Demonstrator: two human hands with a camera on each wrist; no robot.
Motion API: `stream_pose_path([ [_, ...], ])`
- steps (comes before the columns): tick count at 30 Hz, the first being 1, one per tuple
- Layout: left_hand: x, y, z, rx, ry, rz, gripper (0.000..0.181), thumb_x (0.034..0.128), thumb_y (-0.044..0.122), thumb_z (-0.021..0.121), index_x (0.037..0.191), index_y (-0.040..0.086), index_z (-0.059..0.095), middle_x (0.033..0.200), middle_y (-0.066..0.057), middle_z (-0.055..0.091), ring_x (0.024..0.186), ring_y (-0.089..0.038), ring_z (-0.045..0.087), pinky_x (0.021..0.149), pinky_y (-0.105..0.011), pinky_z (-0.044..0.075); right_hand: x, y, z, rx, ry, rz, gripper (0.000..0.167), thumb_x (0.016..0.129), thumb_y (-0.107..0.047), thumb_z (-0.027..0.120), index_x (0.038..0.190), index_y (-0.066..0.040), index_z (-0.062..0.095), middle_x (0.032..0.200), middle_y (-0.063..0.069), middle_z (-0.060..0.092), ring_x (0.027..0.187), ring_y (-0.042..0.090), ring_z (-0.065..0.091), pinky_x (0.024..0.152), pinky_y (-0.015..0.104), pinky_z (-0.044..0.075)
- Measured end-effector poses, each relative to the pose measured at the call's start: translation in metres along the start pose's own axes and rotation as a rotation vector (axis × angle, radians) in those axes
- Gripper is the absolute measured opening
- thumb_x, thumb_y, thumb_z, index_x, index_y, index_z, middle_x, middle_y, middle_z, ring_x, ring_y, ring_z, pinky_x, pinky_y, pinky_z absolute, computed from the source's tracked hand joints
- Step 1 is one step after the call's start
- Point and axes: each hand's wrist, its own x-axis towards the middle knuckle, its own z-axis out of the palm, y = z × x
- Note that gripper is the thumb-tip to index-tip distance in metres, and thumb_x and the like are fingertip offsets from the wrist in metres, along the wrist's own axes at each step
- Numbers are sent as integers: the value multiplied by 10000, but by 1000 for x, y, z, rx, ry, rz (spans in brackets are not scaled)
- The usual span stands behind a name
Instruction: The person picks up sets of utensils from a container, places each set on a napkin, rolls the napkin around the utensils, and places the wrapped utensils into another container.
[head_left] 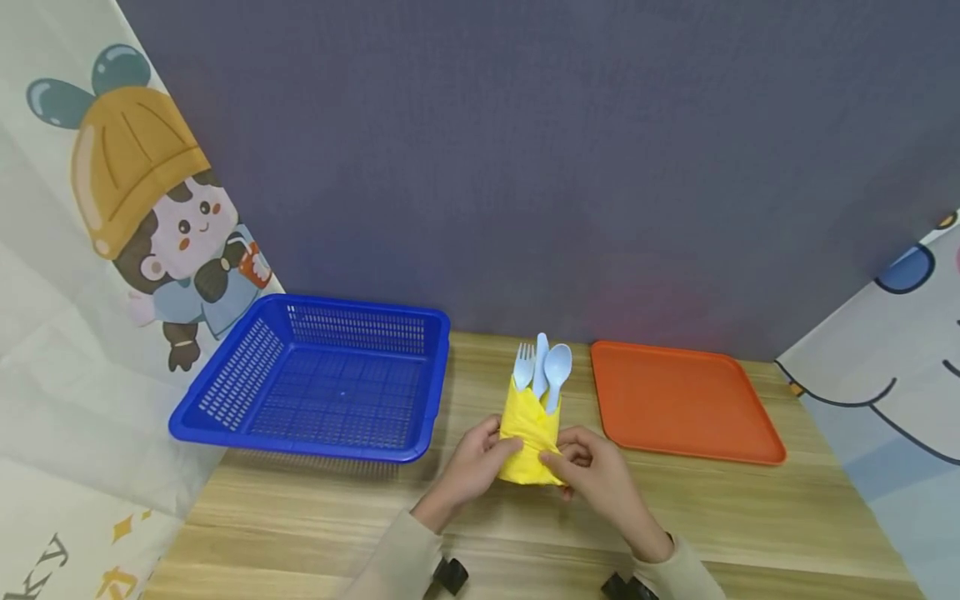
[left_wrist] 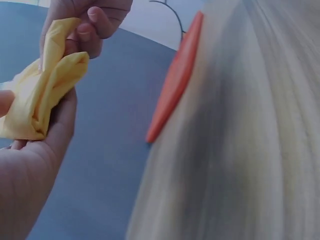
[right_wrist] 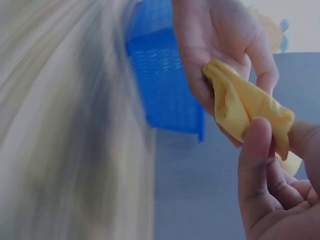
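A yellow cloth or paper napkin (head_left: 531,429) is wrapped round a light blue fork (head_left: 523,368), knife (head_left: 540,367) and spoon (head_left: 557,367); their upper ends stick out of its top and their lower parts are hidden. My left hand (head_left: 474,462) holds the bundle at its left side, thumb in front. At the lower right, my right hand (head_left: 600,477) pinches the napkin's edge between thumb and fingers. Folded flaps of the napkin (right_wrist: 245,102) show in the right wrist view. The bundle is held up above the wooden table (head_left: 510,542).
To the left stands a blue plastic basket (head_left: 341,392) with slotted walls and nothing in it. An orange tray (head_left: 686,404) lies at the right on the table. Behind rises a grey-blue panel (head_left: 525,167), with cartoon-printed sheets at both sides.
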Motion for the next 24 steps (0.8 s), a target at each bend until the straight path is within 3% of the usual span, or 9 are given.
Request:
stream_pose_path([
  [4,-8,13,2,-14,-31,31,386,983,78,557,1334,-78,515,1116,-190,688,921,-213,682,797,-339,573,-10,-16,2,12,33,-89,220,892,-174,772,1014,-29,660,693,46,662,462,204,578,428,401,529],
  [7,-11,17,1,-23,-68,43,415,978,72,571,1358,-77,497,1115,-198,685,919,-228,689,792,-355,582,-15,-21,2,21,41,-106,204,887,-159,776,1000,-41,655,690,46,657,461,200,575,424,402,530],
  [12,-14,19,-1,77,-88,94,351,944,138,695,1230,-54,625,1026,-152,719,842,-194,709,736,-365,596,-19,-25,3,12,43,-95,197,880,-165,783,986,-54,660,691,36,654,470,182,578,423,376,531],
  [15,-15,19,-1,121,-71,128,285,930,146,720,1129,-54,680,955,-137,731,779,-167,709,689,-359,600,-19,-26,2,8,22,-137,191,881,-144,778,988,-40,658,705,25,656,494,165,591,429,364,535],
  [24,-18,21,-3,65,-117,167,270,934,90,701,1125,-98,668,964,-188,727,779,-179,720,686,-397,601,-19,-19,-6,34,-88,-280,165,890,-48,747,1008,-46,632,792,30,679,644,118,639,561,337,582],
])
